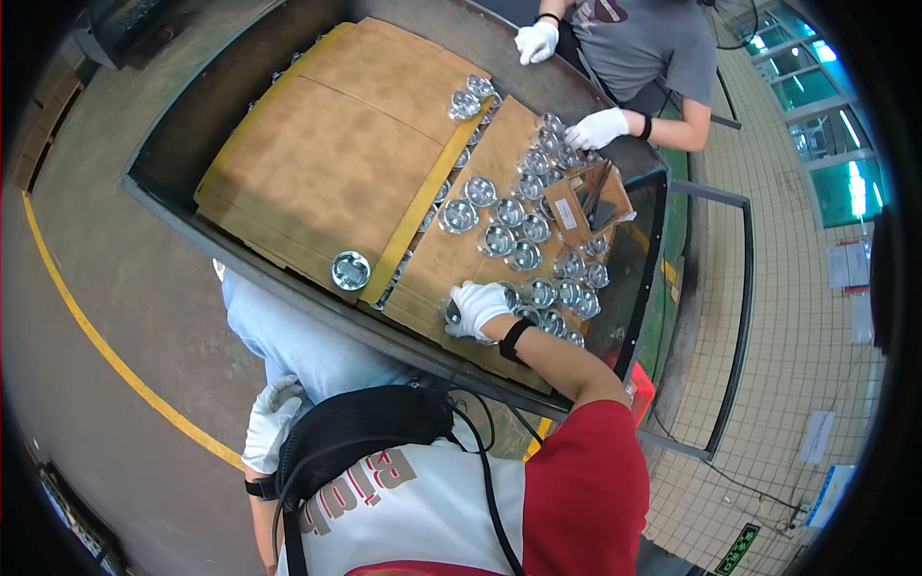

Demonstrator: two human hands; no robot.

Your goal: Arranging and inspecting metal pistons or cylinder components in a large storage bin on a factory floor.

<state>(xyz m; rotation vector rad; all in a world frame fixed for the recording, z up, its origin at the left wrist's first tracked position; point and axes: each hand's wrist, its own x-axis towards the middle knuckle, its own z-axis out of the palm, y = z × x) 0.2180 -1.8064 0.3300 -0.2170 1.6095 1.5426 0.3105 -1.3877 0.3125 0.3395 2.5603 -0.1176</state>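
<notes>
In a white glove, my right hand is closed around a shiny metal piston near the front edge of a big metal bin. More round silver pistons stand in loose rows on the cardboard sheet beyond and to the right of it. A lone piston sits at the near corner of the larger cardboard sheet on the left. My left hand, also gloved, hangs low beside my waist outside the bin. Its fingers are loosely bent, with nothing seen in them.
Across the bin a co-worker's gloved hand touches the far pistons; the other glove is by the rim. A small cardboard box with dark tools stands among the pistons. Yellow strips edge the cardboard. A metal frame stands right.
</notes>
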